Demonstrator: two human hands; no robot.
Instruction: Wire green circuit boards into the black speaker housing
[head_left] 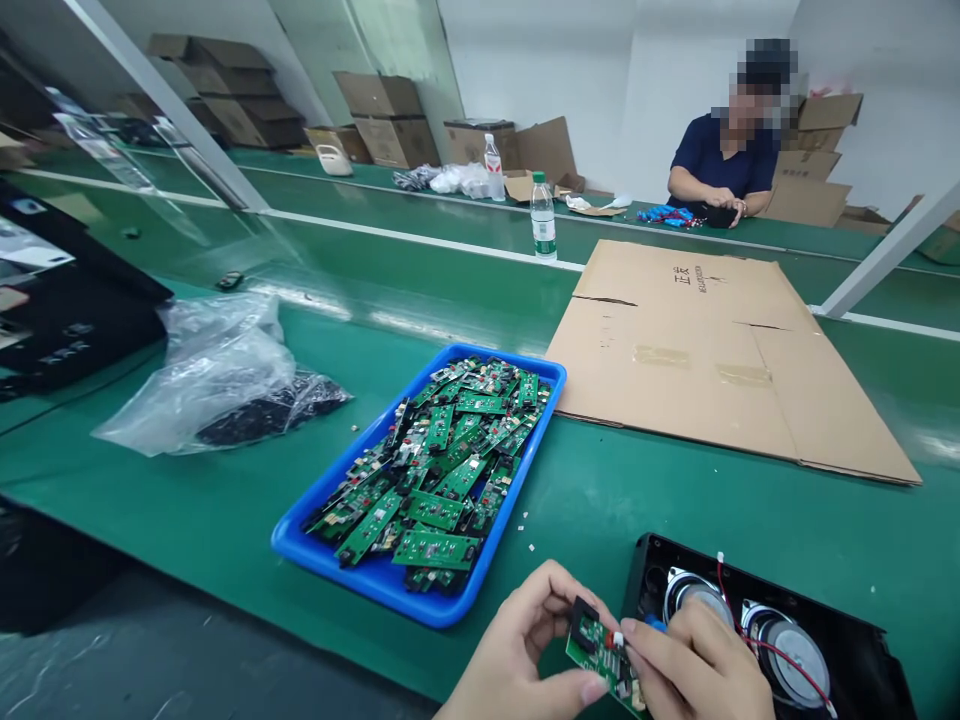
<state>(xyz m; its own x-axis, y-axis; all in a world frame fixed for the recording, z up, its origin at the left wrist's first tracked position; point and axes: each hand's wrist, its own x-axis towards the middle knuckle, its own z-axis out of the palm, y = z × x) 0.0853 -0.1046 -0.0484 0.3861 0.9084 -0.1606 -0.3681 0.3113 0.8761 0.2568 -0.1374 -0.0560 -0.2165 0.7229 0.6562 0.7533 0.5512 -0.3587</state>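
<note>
Gripping circuit board (589, 651) with left hand (525, 650) | pinching white connector (618, 638) with right hand (697, 660) | working beside speaker housing (862, 645)

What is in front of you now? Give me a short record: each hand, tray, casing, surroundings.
Left hand: holds a small green circuit board
Right hand: fingertips at the white connector on that board
Blue tray: heaped with boards
Black casing: two round speakers, red wires
Beyond the casing: flat cardboard sheet
Left of tray: clear plastic bag, dark contents
Far bench: seated or standing person, cannot tell which
</note>
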